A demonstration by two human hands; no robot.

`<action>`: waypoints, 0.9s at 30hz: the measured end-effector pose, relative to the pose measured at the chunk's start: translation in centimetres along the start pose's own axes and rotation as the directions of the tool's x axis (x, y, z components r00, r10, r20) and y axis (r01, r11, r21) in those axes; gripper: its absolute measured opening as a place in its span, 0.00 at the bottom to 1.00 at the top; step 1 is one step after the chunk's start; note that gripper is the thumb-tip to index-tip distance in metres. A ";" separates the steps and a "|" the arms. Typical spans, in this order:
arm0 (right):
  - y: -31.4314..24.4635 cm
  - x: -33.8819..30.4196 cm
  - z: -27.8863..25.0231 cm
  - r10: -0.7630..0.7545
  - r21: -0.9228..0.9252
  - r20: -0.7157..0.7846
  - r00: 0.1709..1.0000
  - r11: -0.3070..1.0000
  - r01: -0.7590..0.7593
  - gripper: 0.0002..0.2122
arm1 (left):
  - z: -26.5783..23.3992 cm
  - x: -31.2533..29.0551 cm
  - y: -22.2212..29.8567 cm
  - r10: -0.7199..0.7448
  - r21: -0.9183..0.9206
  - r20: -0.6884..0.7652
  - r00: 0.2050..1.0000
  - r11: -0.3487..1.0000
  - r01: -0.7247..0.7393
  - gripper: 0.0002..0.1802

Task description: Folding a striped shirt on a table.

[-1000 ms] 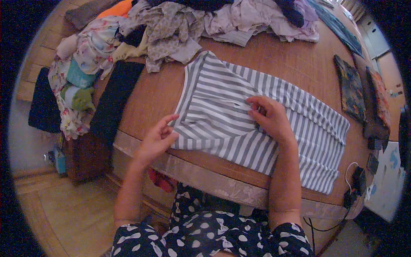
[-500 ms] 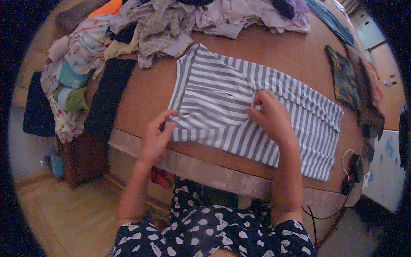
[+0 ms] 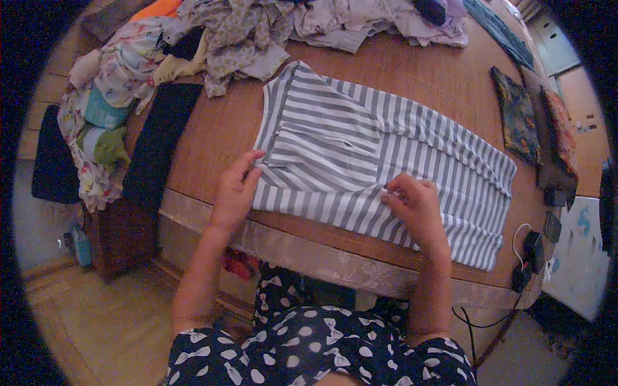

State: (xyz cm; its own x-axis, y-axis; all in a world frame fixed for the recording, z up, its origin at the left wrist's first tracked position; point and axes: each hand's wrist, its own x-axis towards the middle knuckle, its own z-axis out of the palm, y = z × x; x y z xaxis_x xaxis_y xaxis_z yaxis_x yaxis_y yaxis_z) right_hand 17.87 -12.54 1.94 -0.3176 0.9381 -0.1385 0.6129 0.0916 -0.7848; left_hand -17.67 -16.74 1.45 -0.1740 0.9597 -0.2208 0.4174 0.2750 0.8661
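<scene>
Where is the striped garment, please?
In the head view, the garment lies slightly right of centre on the table, left hand at its left end, right hand over its near side.

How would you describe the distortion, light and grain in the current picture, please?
Head view: the table's front edge bends in a curve, black fills the corners, coloured grain speckles the dark border, and light looks dim, though the striped garment's bands read clearly.
</scene>
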 end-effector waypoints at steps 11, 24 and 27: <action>-2.6 0.0 0.0 -0.025 -0.330 -0.013 1.000 0.944 0.020 0.17 | 0.6 -1.0 1.4 0.472 0.538 -0.049 0.880 0.755 -0.375 0.18; -4.2 5.9 3.5 -0.251 -0.272 -0.188 0.950 0.942 0.195 0.18 | 0.4 0.1 1.0 0.215 0.178 -0.009 0.977 0.961 -0.210 0.23; -5.6 8.9 5.9 -0.534 -0.377 -0.187 0.824 0.814 0.442 0.15 | 0.4 -0.7 1.8 0.234 0.152 -0.056 0.971 0.963 -0.223 0.24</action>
State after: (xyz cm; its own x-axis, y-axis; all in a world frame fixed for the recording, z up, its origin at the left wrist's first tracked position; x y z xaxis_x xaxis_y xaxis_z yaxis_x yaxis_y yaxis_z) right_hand 7.33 -6.73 1.53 -0.4544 0.7867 0.4179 0.6312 0.6154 -0.4722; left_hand -16.47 -16.92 2.97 -0.1211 0.9926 0.0128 0.5765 0.0598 0.8149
